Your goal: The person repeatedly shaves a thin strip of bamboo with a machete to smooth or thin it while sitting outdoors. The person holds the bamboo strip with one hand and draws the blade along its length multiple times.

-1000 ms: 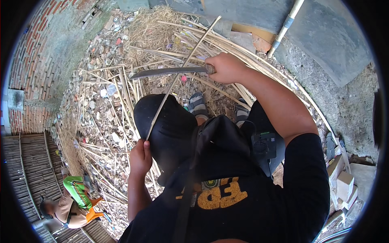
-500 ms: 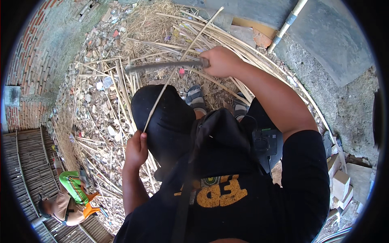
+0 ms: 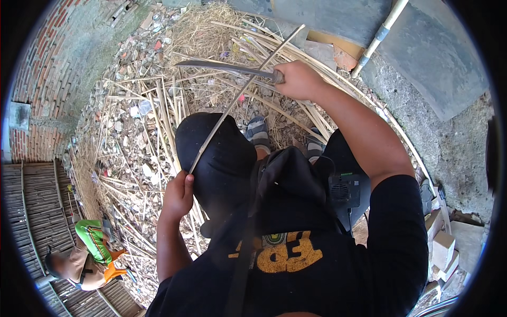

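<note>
My left hand (image 3: 179, 193) grips the near end of a long thin bamboo strip (image 3: 227, 112), thumb pressed along it. The strip slants up and away to the right, passing over my dark-clothed knee. My right hand (image 3: 299, 79) is closed around the handle of a machete (image 3: 227, 67). Its dark blade points left and crosses the strip in its far half, close to the handle. Whether the edge touches the strip I cannot tell.
Long split bamboo strips (image 3: 311, 58) lie in a pile ahead and to the right. Dry straw (image 3: 211, 26) and rubble cover the ground. A person in green trousers (image 3: 93, 240) sits far left by a bamboo-slat wall (image 3: 39, 201). A pole (image 3: 381, 34) leans at the right.
The machete has shifted slightly away from me and its blade tip has swung farther out. The strip's far end has moved a little right and nearer. My left hand stays almost in place.
</note>
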Demonstrator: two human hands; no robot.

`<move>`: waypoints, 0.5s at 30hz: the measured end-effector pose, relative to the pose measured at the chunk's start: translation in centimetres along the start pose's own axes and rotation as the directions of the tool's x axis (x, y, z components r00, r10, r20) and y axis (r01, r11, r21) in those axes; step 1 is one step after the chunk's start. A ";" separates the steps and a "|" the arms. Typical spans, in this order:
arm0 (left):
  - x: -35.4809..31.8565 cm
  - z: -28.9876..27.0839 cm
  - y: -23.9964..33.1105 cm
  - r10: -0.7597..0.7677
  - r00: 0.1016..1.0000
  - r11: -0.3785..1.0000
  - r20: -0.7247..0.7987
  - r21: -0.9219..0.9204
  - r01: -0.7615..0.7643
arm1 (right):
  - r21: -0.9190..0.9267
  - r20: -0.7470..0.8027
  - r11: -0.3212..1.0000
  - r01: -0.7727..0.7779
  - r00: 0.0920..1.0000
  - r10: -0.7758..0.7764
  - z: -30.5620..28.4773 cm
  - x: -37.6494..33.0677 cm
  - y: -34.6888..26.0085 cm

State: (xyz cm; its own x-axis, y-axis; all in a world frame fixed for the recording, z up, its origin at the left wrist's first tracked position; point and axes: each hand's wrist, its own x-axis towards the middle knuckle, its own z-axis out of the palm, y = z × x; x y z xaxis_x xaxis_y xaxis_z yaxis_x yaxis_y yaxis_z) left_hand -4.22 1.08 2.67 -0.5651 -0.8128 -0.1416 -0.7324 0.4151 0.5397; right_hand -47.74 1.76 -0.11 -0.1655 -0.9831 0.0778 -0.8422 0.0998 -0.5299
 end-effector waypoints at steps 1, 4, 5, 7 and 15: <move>-0.2 0.1 -0.2 -0.003 1.000 1.000 0.006 -0.025 0.003 | 0.002 -0.010 1.000 0.013 1.000 -0.013 0.4 -0.7 -0.6; 0.1 0.2 -0.4 -0.009 0.999 0.997 0.044 -0.073 0.012 | 0.049 0.038 0.999 0.005 0.999 -0.007 -0.1 -0.6 0.6; 0.4 0.1 0.0 -0.004 0.999 0.998 0.045 -0.070 0.007 | 0.043 0.018 0.998 -0.050 0.999 0.049 -0.1 -0.1 1.5; 0.5 -0.2 0.6 0.007 0.999 0.999 0.037 -0.032 -0.006 | 0.068 -0.041 0.988 -0.142 0.989 0.145 -0.2 -0.1 2.2; 0.5 -0.2 -0.1 0.042 0.997 0.998 0.065 -0.055 -0.039 | 0.016 0.037 0.997 -0.072 0.997 0.072 0.6 0.6 4.2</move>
State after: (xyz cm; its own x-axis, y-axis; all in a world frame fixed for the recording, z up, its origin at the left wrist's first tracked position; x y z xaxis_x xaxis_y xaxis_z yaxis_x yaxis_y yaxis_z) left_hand -4.36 0.56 2.73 -0.6191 -0.7662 -0.1722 -0.6880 0.4234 0.5894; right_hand -51.06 1.55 -2.77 -0.2067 -0.9784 0.0087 -0.8196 0.1683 -0.5477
